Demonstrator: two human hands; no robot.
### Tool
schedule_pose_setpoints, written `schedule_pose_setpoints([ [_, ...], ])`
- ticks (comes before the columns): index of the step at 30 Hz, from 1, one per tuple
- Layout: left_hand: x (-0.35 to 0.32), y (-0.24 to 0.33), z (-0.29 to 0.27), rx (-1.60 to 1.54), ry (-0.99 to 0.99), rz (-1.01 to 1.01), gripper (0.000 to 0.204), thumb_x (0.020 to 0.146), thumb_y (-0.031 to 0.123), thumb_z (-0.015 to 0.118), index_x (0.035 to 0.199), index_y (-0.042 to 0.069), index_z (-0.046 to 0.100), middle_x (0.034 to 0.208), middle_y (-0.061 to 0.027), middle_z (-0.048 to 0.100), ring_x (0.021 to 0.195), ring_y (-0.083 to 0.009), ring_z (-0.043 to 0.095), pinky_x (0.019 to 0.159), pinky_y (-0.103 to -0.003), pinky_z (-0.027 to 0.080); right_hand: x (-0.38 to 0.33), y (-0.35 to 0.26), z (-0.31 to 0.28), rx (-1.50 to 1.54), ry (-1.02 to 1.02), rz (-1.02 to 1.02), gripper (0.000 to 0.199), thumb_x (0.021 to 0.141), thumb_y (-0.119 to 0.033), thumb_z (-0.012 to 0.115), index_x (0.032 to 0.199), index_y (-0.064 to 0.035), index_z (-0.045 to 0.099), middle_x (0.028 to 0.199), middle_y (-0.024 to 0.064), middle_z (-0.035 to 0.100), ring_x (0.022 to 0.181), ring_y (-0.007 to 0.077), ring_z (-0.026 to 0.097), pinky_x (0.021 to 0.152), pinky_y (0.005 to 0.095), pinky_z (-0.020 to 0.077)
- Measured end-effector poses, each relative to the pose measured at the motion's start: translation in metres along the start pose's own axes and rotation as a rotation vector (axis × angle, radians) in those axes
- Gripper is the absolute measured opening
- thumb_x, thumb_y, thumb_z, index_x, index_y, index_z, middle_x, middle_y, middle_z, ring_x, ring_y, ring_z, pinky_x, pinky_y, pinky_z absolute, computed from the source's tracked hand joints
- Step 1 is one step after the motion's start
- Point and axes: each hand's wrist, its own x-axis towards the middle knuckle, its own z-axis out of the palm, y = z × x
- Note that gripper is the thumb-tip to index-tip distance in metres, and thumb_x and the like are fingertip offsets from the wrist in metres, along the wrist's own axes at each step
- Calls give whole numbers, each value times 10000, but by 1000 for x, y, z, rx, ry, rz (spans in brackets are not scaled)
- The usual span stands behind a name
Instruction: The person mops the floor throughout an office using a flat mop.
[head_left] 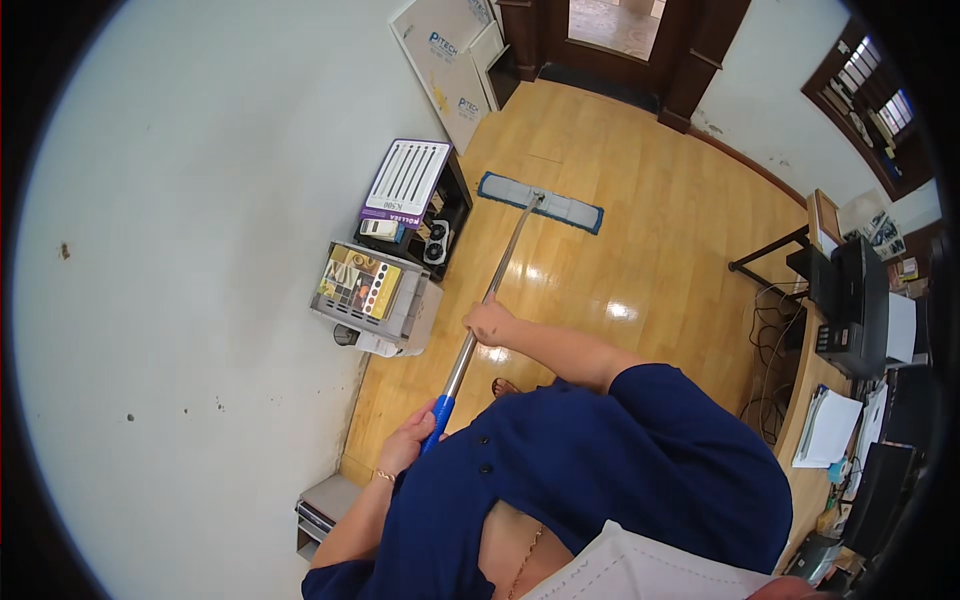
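A flat dust mop point(570, 208) with a grey, blue-edged head lies on the wooden floor ahead of me. Its metal pole slants back toward my body and ends in a blue grip point(437, 420). My left hand point(405, 445), with a bracelet at the wrist, is closed round that blue grip. Further up, my right hand point(489, 321) wraps the bare metal pole, its arm reaching across from the right. Part of a sandalled foot point(506, 386) shows beyond my dark blue shirt.
Along the left wall stand a black shelf point(458, 205) with boxes and a grey crate point(405, 305). Flat panels point(440, 65) lean behind them. A desk point(800, 420) with a black printer point(858, 310) lines the right; cables point(765, 350) hang below. A dark wooden door point(665, 45) is ahead.
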Motion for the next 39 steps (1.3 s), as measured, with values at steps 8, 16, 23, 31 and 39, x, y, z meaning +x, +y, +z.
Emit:
schedule_pose_setpoints([
  [8,79,71,37,-81,76,-20,467,907,187,495,1338,87,346,898,-8,541,673,-103,527,619,-240,463,66,78,-45,-54,-31,-20,145,729,-150,498,810,-120,615,816,161,553,787,366,548,764,433,436],
  [16,157,171,73,112,21,-28,459,920,159,453,1357,120,316,876,-30,556,654,-104,517,599,-205,449,141,181,-94,-85,-27,-61,130,712,-166,528,791,-115,618,813,158,562,800,361,551,762,431,447],
  [23,228,258,152,91,117,-127,462,909,204,462,1351,214,325,674,-26,490,425,-84,384,360,-214,331,196,283,-152,-139,-62,-60,123,702,-174,539,781,-128,620,798,138,566,805,335,557,798,445,425],
  [31,301,269,173,-143,41,-115,460,914,242,463,1349,250,313,662,-27,479,426,-87,396,353,-207,316,233,355,-156,-196,-16,-55,145,710,-162,525,786,-113,638,808,131,579,806,309,571,857,450,398],
  [39,244,224,105,-270,-25,-180,444,926,258,442,1348,246,308,672,-35,489,436,-90,409,358,-216,307,214,267,-125,-251,-120,-39,166,704,-164,521,741,-65,649,804,157,583,774,353,568,788,491,415],
])
